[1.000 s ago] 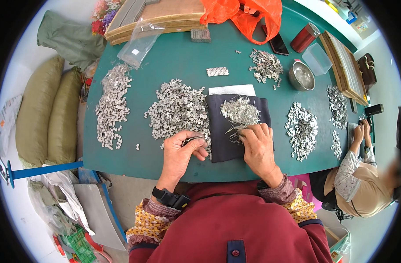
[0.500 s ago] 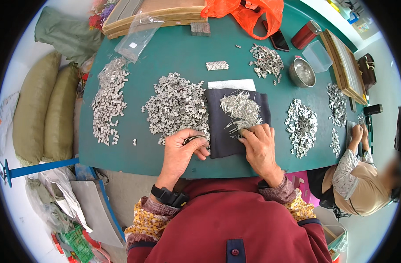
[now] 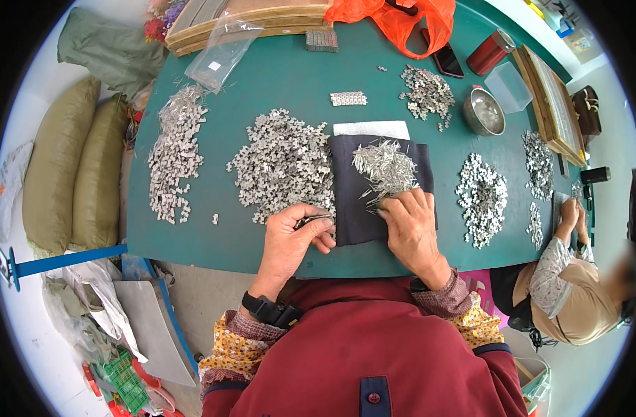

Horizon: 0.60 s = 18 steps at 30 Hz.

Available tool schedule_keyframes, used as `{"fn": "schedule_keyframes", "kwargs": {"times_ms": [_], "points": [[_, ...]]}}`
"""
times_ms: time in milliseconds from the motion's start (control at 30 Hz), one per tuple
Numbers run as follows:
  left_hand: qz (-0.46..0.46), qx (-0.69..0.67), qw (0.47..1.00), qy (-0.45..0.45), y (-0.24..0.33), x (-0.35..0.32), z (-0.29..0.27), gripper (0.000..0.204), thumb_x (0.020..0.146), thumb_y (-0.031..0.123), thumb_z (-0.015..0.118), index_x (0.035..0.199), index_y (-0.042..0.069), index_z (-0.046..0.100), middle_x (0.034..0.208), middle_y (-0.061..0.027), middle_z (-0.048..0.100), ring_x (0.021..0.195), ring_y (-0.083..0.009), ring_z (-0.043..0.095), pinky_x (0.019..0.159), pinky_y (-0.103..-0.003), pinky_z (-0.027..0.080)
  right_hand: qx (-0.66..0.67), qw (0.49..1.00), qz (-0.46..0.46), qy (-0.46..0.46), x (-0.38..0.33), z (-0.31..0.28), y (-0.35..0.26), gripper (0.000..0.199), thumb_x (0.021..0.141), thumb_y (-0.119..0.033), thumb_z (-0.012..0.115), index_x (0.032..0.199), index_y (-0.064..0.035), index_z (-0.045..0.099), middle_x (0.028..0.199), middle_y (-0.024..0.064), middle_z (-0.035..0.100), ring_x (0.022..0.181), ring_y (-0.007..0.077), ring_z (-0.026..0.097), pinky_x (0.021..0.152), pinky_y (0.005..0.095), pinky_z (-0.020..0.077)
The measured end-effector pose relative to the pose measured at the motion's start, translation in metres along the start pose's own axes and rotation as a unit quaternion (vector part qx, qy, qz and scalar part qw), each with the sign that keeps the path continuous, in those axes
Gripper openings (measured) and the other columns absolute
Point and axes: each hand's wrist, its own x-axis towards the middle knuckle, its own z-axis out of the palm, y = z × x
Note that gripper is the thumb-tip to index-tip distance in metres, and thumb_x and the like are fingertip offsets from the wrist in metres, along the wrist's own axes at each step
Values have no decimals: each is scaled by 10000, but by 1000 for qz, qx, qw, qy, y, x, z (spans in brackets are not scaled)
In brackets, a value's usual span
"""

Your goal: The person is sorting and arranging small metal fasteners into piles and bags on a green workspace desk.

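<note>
My left hand (image 3: 295,236) is closed around a small dark metal piece (image 3: 311,219), mostly covered by the fingers. It hovers at the lower edge of a large pile of small grey metal links (image 3: 279,163). My right hand (image 3: 413,229) has thumb and forefinger pinched together at the near edge of a heap of thin silvery pins (image 3: 384,169); what is between the fingertips is too small to make out. The pins lie on a folded dark cloth (image 3: 356,226), with a white pad (image 3: 373,129) showing beyond its far edge.
Further piles of metal links lie left (image 3: 172,170) and right (image 3: 481,198). A joined strip of links (image 3: 349,99) lies beyond the cloth. At the far right stand a metal bowl (image 3: 484,112), a clear plastic box (image 3: 508,87) and a red cylinder (image 3: 490,52). A co-worker (image 3: 575,292) sits at right.
The view has shifted slightly, so the table's things appear a little higher and further right. Both hands keep nearly the same places and grips.
</note>
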Motion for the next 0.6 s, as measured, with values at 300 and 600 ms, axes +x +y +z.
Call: {"fn": "schedule_keyframes", "kwargs": {"times_ms": [300, 600], "points": [[-6, 21, 1000, -7, -1, 1, 5, 91, 900, 8, 656, 947, -68, 674, 788, -138, 692, 635, -184, 688, 532, -277, 572, -18, 1000, 8, 6, 8, 1, 10, 124, 785, -54, 687, 881, -69, 611, 828, 61, 555, 817, 266, 510, 745, 401, 368], [-15, 19, 1000, -18, 1, 6, 12, 97, 907, 16, 655, 955, -65, 677, 795, -139, 690, 639, -179, 686, 536, -272, 568, -12, 998, 3, -61, -4, -5, 4, 135, 772, -59, 687, 846, -50, 574, 814, 90, 526, 799, 284, 501, 744, 410, 362]]}}
